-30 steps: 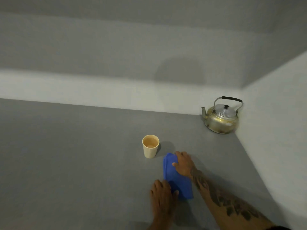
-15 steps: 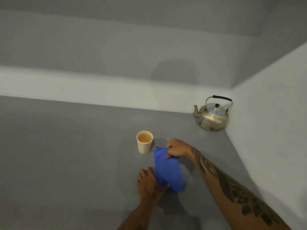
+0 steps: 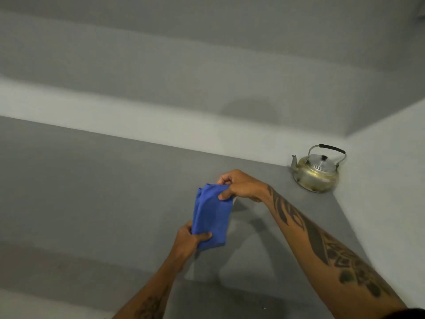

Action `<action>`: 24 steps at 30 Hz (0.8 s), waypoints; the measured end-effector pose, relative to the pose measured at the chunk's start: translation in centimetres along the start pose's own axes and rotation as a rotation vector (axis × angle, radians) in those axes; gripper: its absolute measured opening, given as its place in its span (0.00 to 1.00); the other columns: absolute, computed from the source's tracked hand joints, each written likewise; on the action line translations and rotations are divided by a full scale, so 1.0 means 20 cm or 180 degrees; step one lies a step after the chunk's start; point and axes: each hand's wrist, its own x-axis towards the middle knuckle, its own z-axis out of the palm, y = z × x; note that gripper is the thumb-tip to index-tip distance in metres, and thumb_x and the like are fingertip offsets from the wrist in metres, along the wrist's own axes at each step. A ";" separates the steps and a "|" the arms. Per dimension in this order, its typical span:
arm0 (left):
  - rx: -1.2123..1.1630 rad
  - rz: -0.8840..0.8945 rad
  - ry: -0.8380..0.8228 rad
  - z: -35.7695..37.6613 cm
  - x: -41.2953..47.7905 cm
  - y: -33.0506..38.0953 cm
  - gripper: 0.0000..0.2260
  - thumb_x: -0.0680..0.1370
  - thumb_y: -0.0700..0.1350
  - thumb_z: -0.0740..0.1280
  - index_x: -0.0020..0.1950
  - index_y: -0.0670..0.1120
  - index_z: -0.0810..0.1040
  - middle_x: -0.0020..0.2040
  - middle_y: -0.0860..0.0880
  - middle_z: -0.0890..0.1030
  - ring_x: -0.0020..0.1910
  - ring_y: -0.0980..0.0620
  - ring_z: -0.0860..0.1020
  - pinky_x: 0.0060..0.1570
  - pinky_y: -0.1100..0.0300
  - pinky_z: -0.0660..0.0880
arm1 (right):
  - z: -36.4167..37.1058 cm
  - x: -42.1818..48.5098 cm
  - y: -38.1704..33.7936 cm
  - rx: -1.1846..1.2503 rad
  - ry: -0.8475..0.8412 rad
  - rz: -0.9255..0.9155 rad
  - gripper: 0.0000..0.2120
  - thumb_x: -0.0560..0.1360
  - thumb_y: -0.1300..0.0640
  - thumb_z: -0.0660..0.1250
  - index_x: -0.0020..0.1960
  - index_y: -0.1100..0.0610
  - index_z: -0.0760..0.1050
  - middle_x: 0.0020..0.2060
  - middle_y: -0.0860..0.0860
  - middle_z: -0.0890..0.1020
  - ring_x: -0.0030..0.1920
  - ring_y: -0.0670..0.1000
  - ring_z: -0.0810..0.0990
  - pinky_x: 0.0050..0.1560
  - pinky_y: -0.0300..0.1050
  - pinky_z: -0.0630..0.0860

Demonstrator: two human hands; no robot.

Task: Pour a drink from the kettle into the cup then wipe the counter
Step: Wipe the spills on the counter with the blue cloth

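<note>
A folded blue cloth hangs in the air above the grey counter. My right hand pinches its top edge. My left hand grips its bottom corner. The cream cup is hidden behind the cloth and my hands; only a pale sliver shows beside the cloth's right edge. A tarnished metal kettle with a black-grip handle stands in the far right corner of the counter, spout pointing left.
A grey wall with a pale band along its base runs behind the counter, and a pale wall closes the right side next to the kettle. The counter's front edge shows as a lighter strip at the lower left.
Both hands have lifted the blue cloth off the counter, where it lay flat beside the cup. The cloth now covers the cup from view.
</note>
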 end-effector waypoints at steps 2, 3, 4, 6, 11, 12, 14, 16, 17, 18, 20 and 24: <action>0.0046 0.0033 0.0130 -0.13 -0.01 0.00 0.17 0.63 0.38 0.80 0.48 0.44 0.78 0.47 0.44 0.84 0.43 0.46 0.83 0.45 0.52 0.81 | 0.10 0.09 -0.06 0.0007 0.0135 -0.0082 0.10 0.65 0.70 0.72 0.41 0.58 0.78 0.35 0.55 0.77 0.35 0.48 0.74 0.36 0.38 0.73; 0.0070 0.0045 0.0208 -0.19 0.00 0.00 0.16 0.64 0.37 0.79 0.48 0.45 0.78 0.48 0.44 0.84 0.45 0.45 0.83 0.47 0.51 0.81 | 0.15 0.13 -0.09 0.0018 0.0210 -0.0119 0.11 0.65 0.70 0.72 0.41 0.57 0.78 0.35 0.54 0.78 0.35 0.48 0.75 0.37 0.40 0.74; 0.0121 0.0038 0.0286 -0.25 0.00 0.00 0.16 0.64 0.37 0.79 0.47 0.46 0.78 0.48 0.44 0.83 0.45 0.44 0.82 0.49 0.49 0.81 | 0.20 0.18 -0.10 0.0024 0.0273 -0.0146 0.11 0.64 0.70 0.73 0.40 0.56 0.78 0.36 0.55 0.79 0.37 0.49 0.76 0.40 0.43 0.74; 0.0264 -0.0032 0.0410 -0.36 0.01 0.00 0.18 0.62 0.40 0.81 0.45 0.48 0.77 0.48 0.44 0.83 0.46 0.44 0.82 0.51 0.45 0.80 | 0.29 0.27 -0.13 -0.0016 0.0343 -0.0164 0.11 0.64 0.69 0.73 0.41 0.56 0.79 0.39 0.55 0.80 0.40 0.51 0.77 0.43 0.46 0.74; 0.0846 -0.0214 0.0551 -0.53 0.10 -0.04 0.29 0.56 0.46 0.79 0.55 0.41 0.79 0.52 0.42 0.83 0.50 0.41 0.82 0.53 0.44 0.79 | 0.49 0.45 -0.15 -0.0017 0.0671 -0.0028 0.13 0.62 0.71 0.71 0.41 0.55 0.79 0.33 0.50 0.77 0.35 0.48 0.75 0.32 0.36 0.71; 0.1009 -0.0234 0.0555 -0.55 0.10 -0.03 0.30 0.57 0.46 0.78 0.57 0.40 0.78 0.53 0.42 0.83 0.51 0.41 0.81 0.53 0.45 0.79 | 0.52 0.48 -0.15 -0.0032 0.0725 0.0029 0.13 0.63 0.71 0.70 0.41 0.56 0.79 0.31 0.48 0.76 0.33 0.46 0.74 0.30 0.34 0.70; 0.1334 -0.0316 0.0593 -0.56 0.11 -0.02 0.28 0.61 0.43 0.78 0.59 0.40 0.76 0.55 0.43 0.81 0.54 0.42 0.79 0.53 0.52 0.77 | 0.59 0.55 -0.12 -0.0116 0.0852 0.0130 0.10 0.66 0.71 0.67 0.43 0.60 0.81 0.32 0.48 0.77 0.33 0.45 0.74 0.28 0.30 0.68; 0.1626 -0.0333 0.0651 -0.57 0.12 -0.03 0.24 0.64 0.41 0.77 0.57 0.40 0.75 0.56 0.43 0.80 0.51 0.44 0.78 0.48 0.56 0.73 | 0.64 0.60 -0.09 -0.0199 0.0934 0.0210 0.09 0.67 0.70 0.65 0.45 0.63 0.81 0.38 0.53 0.81 0.39 0.50 0.77 0.35 0.35 0.70; 0.1774 -0.0316 0.0704 -0.58 0.12 -0.04 0.22 0.65 0.41 0.77 0.55 0.41 0.74 0.56 0.42 0.80 0.49 0.44 0.77 0.46 0.56 0.72 | 0.67 0.63 -0.07 -0.0243 0.0943 0.0247 0.09 0.68 0.70 0.65 0.45 0.63 0.81 0.41 0.56 0.83 0.42 0.53 0.79 0.39 0.37 0.69; 0.1877 -0.0303 0.0758 -0.58 0.12 -0.05 0.22 0.64 0.42 0.76 0.54 0.42 0.73 0.56 0.41 0.79 0.49 0.44 0.76 0.46 0.55 0.73 | 0.69 0.66 -0.04 -0.0279 0.0938 0.0297 0.09 0.67 0.70 0.66 0.44 0.63 0.80 0.44 0.58 0.84 0.45 0.55 0.80 0.40 0.38 0.69; 0.2008 -0.0289 0.0802 -0.60 0.13 -0.08 0.24 0.64 0.44 0.76 0.56 0.42 0.72 0.58 0.42 0.77 0.54 0.41 0.77 0.50 0.53 0.74 | 0.74 0.71 -0.01 -0.0299 0.0921 0.0391 0.07 0.66 0.68 0.68 0.42 0.59 0.79 0.46 0.60 0.84 0.48 0.58 0.81 0.42 0.40 0.69; 0.2203 -0.0316 0.0724 -0.62 0.12 -0.10 0.27 0.66 0.49 0.75 0.60 0.45 0.68 0.60 0.45 0.72 0.57 0.43 0.76 0.55 0.51 0.75 | 0.81 0.82 0.01 -0.0299 0.0869 0.0556 0.05 0.68 0.58 0.71 0.38 0.54 0.75 0.46 0.58 0.84 0.49 0.57 0.81 0.45 0.42 0.72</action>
